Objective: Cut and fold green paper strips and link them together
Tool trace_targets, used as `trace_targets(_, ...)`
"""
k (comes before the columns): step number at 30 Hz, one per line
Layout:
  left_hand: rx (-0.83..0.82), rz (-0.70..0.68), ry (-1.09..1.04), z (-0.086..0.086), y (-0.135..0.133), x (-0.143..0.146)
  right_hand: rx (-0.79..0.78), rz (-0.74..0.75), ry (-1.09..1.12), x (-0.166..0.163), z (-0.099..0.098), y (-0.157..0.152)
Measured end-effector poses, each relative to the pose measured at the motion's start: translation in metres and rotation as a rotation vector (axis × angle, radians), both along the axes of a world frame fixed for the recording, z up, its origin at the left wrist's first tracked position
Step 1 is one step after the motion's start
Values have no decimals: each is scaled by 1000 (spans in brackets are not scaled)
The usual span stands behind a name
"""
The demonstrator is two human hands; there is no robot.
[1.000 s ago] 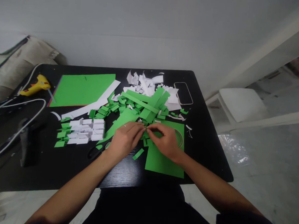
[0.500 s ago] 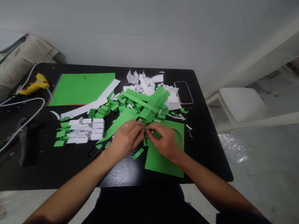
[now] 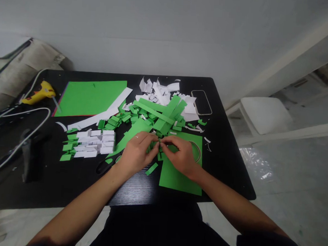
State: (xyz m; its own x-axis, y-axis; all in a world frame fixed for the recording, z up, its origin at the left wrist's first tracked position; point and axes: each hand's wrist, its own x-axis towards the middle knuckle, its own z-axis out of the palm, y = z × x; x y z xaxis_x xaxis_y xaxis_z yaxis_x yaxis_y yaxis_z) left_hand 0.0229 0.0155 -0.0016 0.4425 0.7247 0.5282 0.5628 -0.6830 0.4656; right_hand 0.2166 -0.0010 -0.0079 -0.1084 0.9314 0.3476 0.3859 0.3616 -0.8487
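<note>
On the black table (image 3: 74, 195): a heap of green and white cut paper (image 3: 165, 117), towards the back.
Green sheet (image 3: 181, 181): flat, beneath the right hand (image 3: 180, 153).
Folded-paper block (image 3: 97, 145): white, green at its left end, beside the left hand (image 3: 137, 151).
Both grips: closed, thumb to finger, almost meeting.
Small green piece (image 3: 159, 140): pinched between them, mostly hidden.

Matt green paper strips (image 3: 167, 114), smooth plastic glue gun (image 3: 45, 90), faintly glossy wood-grained table (image 3: 134, 192)
</note>
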Motion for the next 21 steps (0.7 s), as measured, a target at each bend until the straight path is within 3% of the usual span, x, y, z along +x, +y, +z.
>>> trace_targets(21, -15, -13, -11, 4, 0, 2, -15, 18, 13, 1, 2, 0)
